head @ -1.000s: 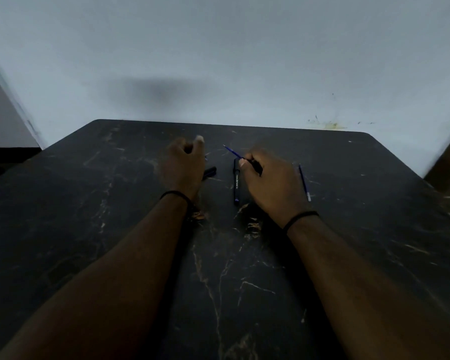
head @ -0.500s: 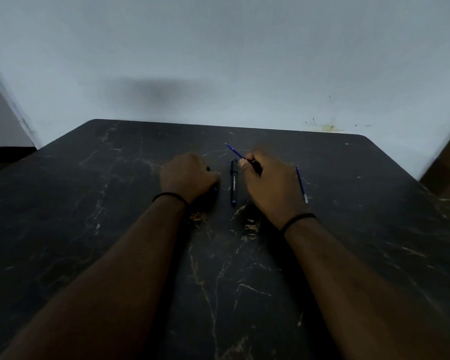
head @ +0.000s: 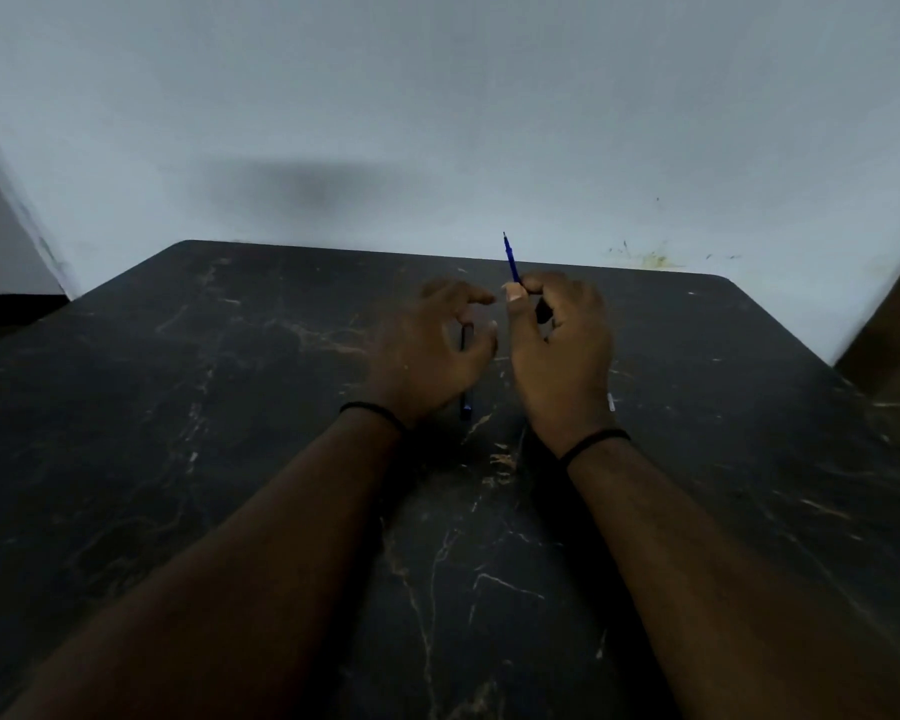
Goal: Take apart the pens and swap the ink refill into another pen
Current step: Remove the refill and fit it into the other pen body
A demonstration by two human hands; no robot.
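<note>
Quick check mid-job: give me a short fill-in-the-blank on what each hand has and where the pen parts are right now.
1. The blue refill is pinched in the ____ hand.
2. The refill's free end points ____, toward the wall.
3. The dark pen lies on the table partly under the ____ hand.
4. Each wrist wears a thin black ____.

Missing words: right; up; left; band
</note>
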